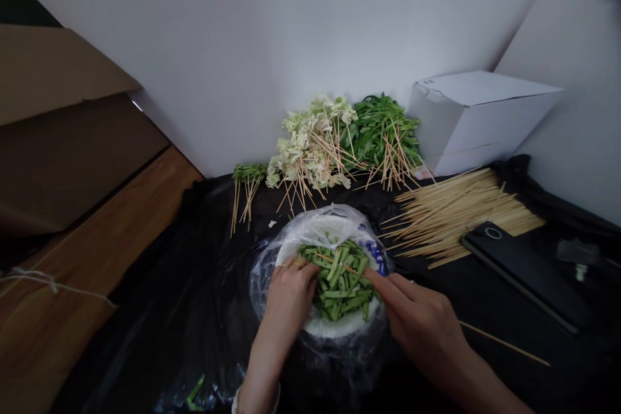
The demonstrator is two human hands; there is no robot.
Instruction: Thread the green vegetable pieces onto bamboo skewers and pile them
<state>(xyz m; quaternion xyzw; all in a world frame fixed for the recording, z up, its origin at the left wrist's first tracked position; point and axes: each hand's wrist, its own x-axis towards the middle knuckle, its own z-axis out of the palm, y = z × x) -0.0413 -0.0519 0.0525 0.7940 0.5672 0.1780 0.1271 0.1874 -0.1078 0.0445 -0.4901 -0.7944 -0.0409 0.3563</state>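
Note:
A white bowl [334,326] lined with a clear plastic bag holds a heap of cut green bean pieces [339,281]. My left hand [288,297] rests on the bowl's left rim, fingers curled down into the beans. My right hand [420,323] reaches in from the right, fingers pinched on a thin bamboo skewer [504,343] whose shaft runs back over the black sheet. The skewer's tip lies among the beans.
Loose bamboo skewers [460,213] lie right of the bowl beside a black phone [521,268]. Skewered cabbage [310,149], leafy greens [383,132] and beans [247,174] lean at the wall. A white box [475,116] stands back right, brown cardboard [63,123] at left.

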